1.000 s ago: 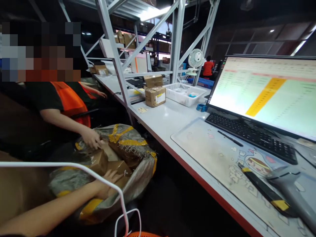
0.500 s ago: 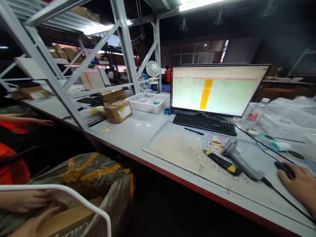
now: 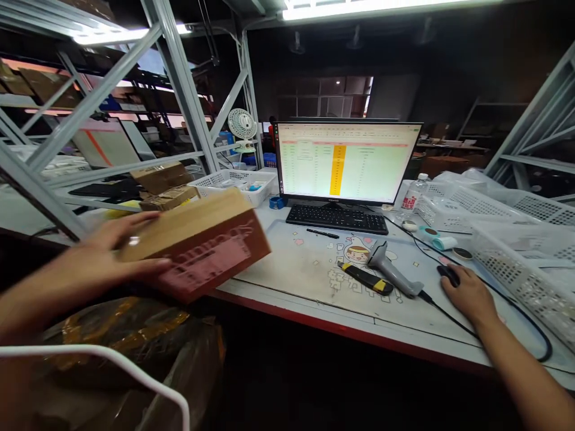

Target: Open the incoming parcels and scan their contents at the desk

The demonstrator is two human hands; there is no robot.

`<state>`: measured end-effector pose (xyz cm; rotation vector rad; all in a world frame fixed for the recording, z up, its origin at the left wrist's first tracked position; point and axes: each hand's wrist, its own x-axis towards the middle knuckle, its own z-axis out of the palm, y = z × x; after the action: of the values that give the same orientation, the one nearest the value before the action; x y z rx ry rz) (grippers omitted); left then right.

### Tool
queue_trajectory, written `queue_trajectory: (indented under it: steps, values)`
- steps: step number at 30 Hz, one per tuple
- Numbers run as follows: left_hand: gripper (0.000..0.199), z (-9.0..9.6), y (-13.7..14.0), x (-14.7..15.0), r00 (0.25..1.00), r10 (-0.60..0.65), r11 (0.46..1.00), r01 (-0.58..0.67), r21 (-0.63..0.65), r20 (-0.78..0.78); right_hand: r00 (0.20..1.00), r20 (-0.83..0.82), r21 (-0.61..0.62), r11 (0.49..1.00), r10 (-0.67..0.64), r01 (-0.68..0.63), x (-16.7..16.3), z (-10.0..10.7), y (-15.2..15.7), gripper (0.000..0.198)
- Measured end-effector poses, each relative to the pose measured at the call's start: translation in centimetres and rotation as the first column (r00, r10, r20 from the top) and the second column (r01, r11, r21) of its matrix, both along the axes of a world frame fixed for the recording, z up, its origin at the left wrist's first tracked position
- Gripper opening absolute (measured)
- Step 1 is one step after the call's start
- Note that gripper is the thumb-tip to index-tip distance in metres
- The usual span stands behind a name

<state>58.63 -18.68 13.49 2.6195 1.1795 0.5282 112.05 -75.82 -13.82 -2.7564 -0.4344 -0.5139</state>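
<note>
My left hand [image 3: 112, 251] grips the near left end of a cardboard box [image 3: 202, 242], thumb along its front. The box hangs tilted over the front left edge of the desk, and a pale label on its side is blurred. On the right, my right hand [image 3: 469, 293] rests curled over a black computer mouse [image 3: 449, 275]. Between the two hands lie a grey barcode scanner [image 3: 393, 269] and a black and yellow utility knife [image 3: 366, 278] on the printed desk mat [image 3: 291, 269]. A lit monitor [image 3: 345, 161] stands behind the black keyboard [image 3: 336, 219].
Below the desk at left stands a large taped sack [image 3: 179, 359], with a white curved bar [image 3: 112, 356] in front. White baskets [image 3: 516, 257] line the right side, near a bottle [image 3: 414, 194]. An open carton [image 3: 166, 185] and a metal rack post [image 3: 179, 78] are at left.
My left hand has lifted the cardboard box out of the sack, up to desk height. My view has turned right. My right hand remains on the mouse.
</note>
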Motion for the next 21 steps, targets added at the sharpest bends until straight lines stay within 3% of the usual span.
queue_trajectory:
  steps: [2,4,8,11,15,18,21]
  values:
    - [0.121,-1.9,-1.8,5.7,0.987,-0.099,0.988,0.113,-0.102,0.129,1.0,0.005,0.013,1.0,0.007,-0.007,-0.1,0.1,0.1,0.066]
    - [0.117,-4.2,-3.8,10.7,0.95,-0.241,0.937,0.281,-0.206,0.196,1.0,0.007,0.027,1.0,0.005,-0.005,-0.3,0.3,0.3,0.064]
    - [0.111,-7.9,-6.0,16.4,0.908,-0.329,0.89,0.39,-0.238,0.259,1.0,0.02,0.052,0.998,0.016,-0.017,-0.5,0.6,0.5,0.059]
    - [0.116,-10.3,-6.0,17.0,0.842,-0.394,0.857,0.481,-0.184,0.368,0.999,0.044,0.066,0.998,0.022,-0.025,-0.4,0.5,0.5,0.059]
    - [0.141,-15.6,-5.6,16.3,0.735,-0.263,0.793,0.534,-0.294,0.625,0.998,0.042,0.062,0.997,0.035,-0.037,-0.1,0.2,0.3,0.062]
    - [0.151,-19.7,-5.8,16.0,0.712,-0.213,0.721,0.577,-0.384,0.669,0.999,0.029,0.051,0.998,0.032,-0.033,0.0,0.0,0.1,0.063]
    - [0.147,-21.5,-6.2,16.0,0.712,-0.219,0.7,0.591,-0.401,0.667,1.0,0.011,0.048,0.999,0.018,-0.019,0.1,-0.2,-0.1,0.061]
